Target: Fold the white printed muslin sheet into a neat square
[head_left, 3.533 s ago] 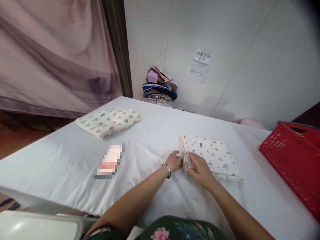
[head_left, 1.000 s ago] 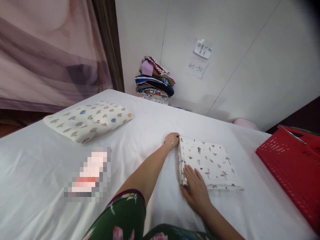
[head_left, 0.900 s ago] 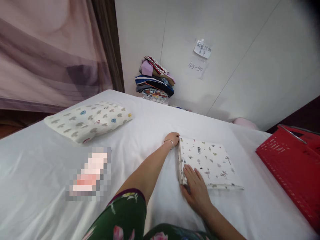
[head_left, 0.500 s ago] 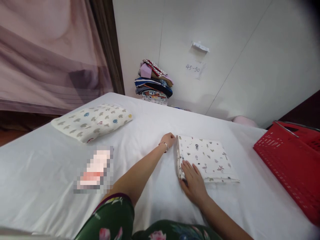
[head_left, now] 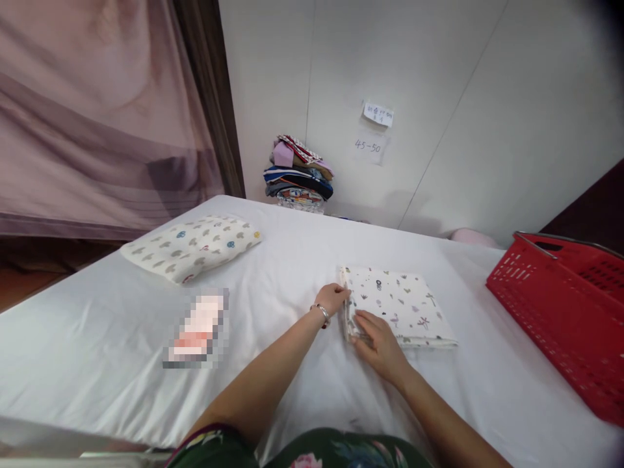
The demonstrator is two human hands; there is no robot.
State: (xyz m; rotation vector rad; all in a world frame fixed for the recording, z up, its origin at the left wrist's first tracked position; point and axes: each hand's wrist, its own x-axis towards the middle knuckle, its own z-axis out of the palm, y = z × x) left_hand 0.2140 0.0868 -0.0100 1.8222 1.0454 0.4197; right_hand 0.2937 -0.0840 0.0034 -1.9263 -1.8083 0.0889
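Note:
A white folded cloth (head_left: 397,305) printed with small plants and animals lies flat on the white-covered bed or table. My left hand (head_left: 334,299) is at its left edge, fingertips pinched together on the folded layers. A bracelet sits on that wrist. My right hand (head_left: 383,348) rests on the cloth's near left corner, fingers stretched flat over the top and the thumb beside the front edge. Whether the thumb goes under the fabric is hidden.
A pillow-like cream cloth item (head_left: 195,247) with a cloud-like print lies at the left. Nearer me is a pixelated flat object (head_left: 197,328). A red plastic basket (head_left: 565,305) stands at the right. Stacked clothes (head_left: 299,172) rise by the wall behind.
My left hand has slid nearer along the cloth's left edge, from the far corner to about its middle. My right hand stays at the near corner. The camera view has tilted up slightly.

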